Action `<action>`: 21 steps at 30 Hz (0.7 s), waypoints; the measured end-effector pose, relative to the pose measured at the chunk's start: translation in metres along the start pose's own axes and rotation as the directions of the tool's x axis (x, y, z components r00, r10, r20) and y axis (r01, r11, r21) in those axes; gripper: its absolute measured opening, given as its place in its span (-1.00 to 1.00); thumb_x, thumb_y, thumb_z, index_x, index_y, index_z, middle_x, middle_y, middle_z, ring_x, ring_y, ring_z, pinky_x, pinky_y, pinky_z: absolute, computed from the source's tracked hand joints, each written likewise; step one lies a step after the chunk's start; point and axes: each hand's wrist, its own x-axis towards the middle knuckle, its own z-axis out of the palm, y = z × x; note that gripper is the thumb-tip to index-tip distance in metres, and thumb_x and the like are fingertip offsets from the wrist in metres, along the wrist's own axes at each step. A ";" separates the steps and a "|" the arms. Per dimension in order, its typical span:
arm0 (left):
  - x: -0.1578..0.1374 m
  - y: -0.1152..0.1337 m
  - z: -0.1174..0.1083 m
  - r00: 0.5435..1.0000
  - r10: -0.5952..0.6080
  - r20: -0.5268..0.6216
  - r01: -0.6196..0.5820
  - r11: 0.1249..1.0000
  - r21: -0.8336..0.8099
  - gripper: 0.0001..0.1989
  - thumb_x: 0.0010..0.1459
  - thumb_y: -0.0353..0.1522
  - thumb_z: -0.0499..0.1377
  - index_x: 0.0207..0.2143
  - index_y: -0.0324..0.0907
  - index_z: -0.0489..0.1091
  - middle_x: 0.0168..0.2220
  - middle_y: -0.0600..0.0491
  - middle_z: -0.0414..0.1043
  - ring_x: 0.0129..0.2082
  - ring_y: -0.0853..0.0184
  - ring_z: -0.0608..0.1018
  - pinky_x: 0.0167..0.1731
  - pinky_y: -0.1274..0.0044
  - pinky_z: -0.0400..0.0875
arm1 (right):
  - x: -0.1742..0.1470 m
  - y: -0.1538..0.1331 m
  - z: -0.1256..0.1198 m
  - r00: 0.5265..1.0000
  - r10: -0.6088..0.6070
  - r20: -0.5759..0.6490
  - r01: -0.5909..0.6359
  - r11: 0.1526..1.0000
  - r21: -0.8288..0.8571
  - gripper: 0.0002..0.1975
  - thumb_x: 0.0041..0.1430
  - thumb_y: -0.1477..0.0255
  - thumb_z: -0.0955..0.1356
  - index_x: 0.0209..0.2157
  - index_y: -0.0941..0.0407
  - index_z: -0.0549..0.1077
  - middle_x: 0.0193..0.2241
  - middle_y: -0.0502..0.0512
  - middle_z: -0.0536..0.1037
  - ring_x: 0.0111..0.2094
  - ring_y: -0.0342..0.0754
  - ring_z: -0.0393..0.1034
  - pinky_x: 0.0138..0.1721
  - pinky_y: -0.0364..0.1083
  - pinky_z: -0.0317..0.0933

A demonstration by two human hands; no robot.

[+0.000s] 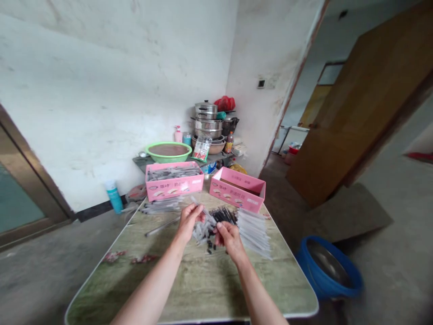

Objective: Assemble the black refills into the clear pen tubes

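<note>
My left hand (191, 219) is closed around a clear pen barrel (209, 217), which slants down toward my right hand (229, 235). The right fingers are pinched at the barrel's lower end; any small part between them is hidden. Below and between the hands lie small translucent pieces (202, 231) in a pile and some small black pieces (210, 246). Thin black pen refills (223, 215) are heaped just behind my right hand. A row of clear barrels (253, 232) lies to its right. Finished-looking pens (161, 206) are gathered at the left, with one single pen (162, 226) apart from them.
A pink box (174, 187) full of pens stands at the table's back left, another pink box (237, 192) at the back right. Behind are a green basin (168, 158) and stacked steel pots (207, 128). A blue bucket (302, 271) is beside the table's (199, 289) right edge.
</note>
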 end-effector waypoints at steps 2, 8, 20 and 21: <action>0.003 -0.007 -0.004 1.000 0.002 -0.010 -0.002 1.000 -0.023 -0.66 -0.01 -0.14 0.34 -0.38 -0.26 0.47 -0.56 0.10 0.41 -0.63 0.46 0.42 -0.60 0.62 0.34 | 0.004 0.006 -0.002 1.000 -0.027 0.006 0.027 0.999 -0.027 -0.52 0.24 0.01 0.25 -0.42 0.15 0.44 -0.72 -0.05 0.41 -0.70 -0.19 0.21 -0.63 -0.21 0.06; 0.005 -0.019 -0.010 0.998 -0.033 -0.051 0.029 0.996 -0.090 -0.66 -0.06 -0.16 0.37 -0.39 -0.26 0.48 -0.54 0.10 0.42 -0.61 0.47 0.44 -0.59 0.62 0.35 | 0.010 0.019 -0.002 0.996 -0.084 -0.036 0.081 0.993 -0.083 -0.54 0.28 0.05 0.23 -0.43 0.14 0.43 -0.72 -0.07 0.37 -0.68 -0.18 0.19 -0.58 -0.19 0.08; 0.007 -0.022 -0.011 0.998 0.000 -0.063 -0.004 0.998 -0.070 -0.66 -0.03 -0.14 0.35 -0.41 -0.26 0.46 -0.54 0.12 0.41 -0.65 0.51 0.39 -0.67 0.66 0.26 | 0.012 0.023 0.000 0.998 -0.010 -0.054 0.009 1.000 -0.016 -0.49 0.24 -0.01 0.24 -0.47 0.14 0.46 -0.75 -0.06 0.34 -0.70 -0.15 0.15 -0.59 -0.16 0.04; 0.007 -0.022 -0.011 0.998 -0.002 -0.066 -0.002 0.998 -0.069 -0.66 -0.03 -0.14 0.35 -0.41 -0.26 0.46 -0.55 0.13 0.40 -0.66 0.51 0.38 -0.68 0.66 0.25 | 0.012 0.023 0.000 0.999 -0.018 -0.043 0.017 0.999 -0.029 -0.51 0.24 0.00 0.25 -0.47 0.13 0.45 -0.75 -0.06 0.34 -0.70 -0.16 0.14 -0.58 -0.16 0.05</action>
